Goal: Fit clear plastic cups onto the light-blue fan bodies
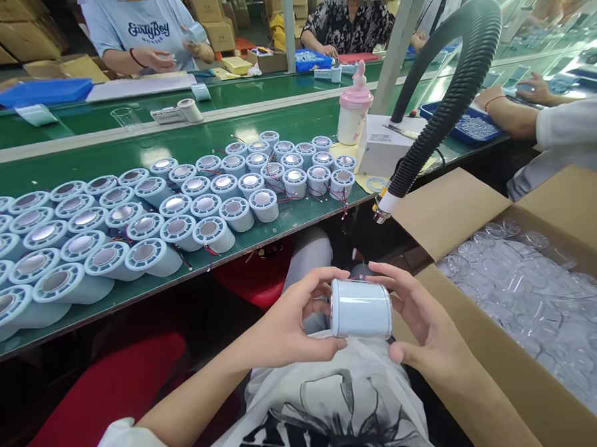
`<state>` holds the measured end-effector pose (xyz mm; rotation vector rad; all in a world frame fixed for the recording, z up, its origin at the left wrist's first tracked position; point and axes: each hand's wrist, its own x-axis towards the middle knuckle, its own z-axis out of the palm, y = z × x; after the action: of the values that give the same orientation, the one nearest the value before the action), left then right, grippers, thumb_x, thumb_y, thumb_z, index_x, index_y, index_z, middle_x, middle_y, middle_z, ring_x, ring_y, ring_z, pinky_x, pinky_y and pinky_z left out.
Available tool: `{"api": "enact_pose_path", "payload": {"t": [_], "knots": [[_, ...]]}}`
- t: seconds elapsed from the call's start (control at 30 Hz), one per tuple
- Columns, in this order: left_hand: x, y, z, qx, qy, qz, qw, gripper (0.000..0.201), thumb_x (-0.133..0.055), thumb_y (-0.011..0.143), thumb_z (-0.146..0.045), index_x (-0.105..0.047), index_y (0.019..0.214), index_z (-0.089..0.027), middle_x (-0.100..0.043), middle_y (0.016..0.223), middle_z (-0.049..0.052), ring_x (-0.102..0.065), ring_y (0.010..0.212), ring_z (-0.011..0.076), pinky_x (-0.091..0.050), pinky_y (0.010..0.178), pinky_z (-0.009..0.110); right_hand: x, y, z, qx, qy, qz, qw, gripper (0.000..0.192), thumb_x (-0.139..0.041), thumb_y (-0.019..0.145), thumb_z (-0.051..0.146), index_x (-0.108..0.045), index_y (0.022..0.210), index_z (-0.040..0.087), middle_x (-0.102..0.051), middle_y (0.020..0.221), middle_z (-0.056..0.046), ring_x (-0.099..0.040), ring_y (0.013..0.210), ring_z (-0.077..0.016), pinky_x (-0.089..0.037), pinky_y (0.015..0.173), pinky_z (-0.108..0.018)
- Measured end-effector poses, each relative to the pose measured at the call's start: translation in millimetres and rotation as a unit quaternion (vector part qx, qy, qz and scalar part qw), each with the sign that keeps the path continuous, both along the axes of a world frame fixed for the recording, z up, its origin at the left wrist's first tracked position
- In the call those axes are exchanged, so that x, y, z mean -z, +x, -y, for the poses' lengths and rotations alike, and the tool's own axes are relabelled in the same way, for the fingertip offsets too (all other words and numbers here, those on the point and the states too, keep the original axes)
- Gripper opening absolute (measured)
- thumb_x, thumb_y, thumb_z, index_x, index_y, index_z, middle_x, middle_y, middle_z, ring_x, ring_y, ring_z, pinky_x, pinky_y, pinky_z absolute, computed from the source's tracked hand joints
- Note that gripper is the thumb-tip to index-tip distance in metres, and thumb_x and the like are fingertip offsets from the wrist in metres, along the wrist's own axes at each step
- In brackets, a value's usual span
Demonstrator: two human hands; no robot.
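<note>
Above my lap I hold a light blue plastic cylinder [362, 309] on its side, one end toward each palm. My left hand [303, 316] grips its left end, with the thumb below and the fingers over the top edge. The fingers of my right hand [423, 317] curl round the other end, thumb low at the near side. A dark rounded part [361, 271] shows just behind the cylinder; I cannot tell if it is attached. On the green bench to the left stand several rows of similar blue cylinders [153, 254], with metal discs on top and thin wires on some.
A black flexible hose [452, 102] with a nozzle bends down over the bench edge from a white box [382, 146]. A pink-capped bottle [353, 110] stands beside it. At right is an open cardboard box [452, 205] of clear plastic parts. Co-workers sit across and to the right.
</note>
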<state>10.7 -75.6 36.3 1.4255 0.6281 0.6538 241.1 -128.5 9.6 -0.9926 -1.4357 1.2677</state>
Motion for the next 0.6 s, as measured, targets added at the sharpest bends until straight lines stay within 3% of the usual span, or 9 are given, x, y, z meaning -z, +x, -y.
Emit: {"api": "enact_pose_path", "payload": {"t": [0.17,0.37,0.6], "knots": [[2.5,1.4,-2.6,-0.016,0.066,-0.003,0.998,0.067,-0.065,0.071,0.000,-0.047,0.130,-0.025,-0.055,0.128,0.008,-0.059,0.115,0.0203,-0.050,0.100,0.034,-1.8,-2.5,-5.5,-0.022,-0.014,0.001,1.000,0.059,-0.079,0.082,0.041,-0.053,0.135,0.034,-0.055,0.134,-0.005,-0.055,0.123,-0.0237,-0.051,0.101,-0.030],[10.8,-1.6,-2.4,-0.024,0.134,0.002,0.991,0.072,-0.056,0.071,0.006,-0.047,0.134,-0.026,-0.053,0.135,0.007,-0.054,0.129,0.0223,-0.047,0.108,0.036,1.5,-4.5,-8.2,-0.001,0.067,0.028,0.997,0.060,-0.081,0.079,0.019,-0.056,0.132,0.033,-0.056,0.133,-0.004,-0.054,0.126,-0.0220,-0.047,0.107,-0.030],[10.7,-4.5,-4.8,-0.023,0.096,-0.005,0.995,0.068,-0.063,0.076,0.001,-0.047,0.136,-0.028,-0.052,0.136,0.006,-0.057,0.126,0.0212,-0.048,0.105,0.033,1.5,-5.4,-12.2,0.006,0.077,0.043,0.996,0.061,-0.081,0.078,0.014,-0.057,0.131,0.034,-0.056,0.134,-0.003,-0.054,0.126,-0.0195,-0.048,0.106,-0.026]]}}
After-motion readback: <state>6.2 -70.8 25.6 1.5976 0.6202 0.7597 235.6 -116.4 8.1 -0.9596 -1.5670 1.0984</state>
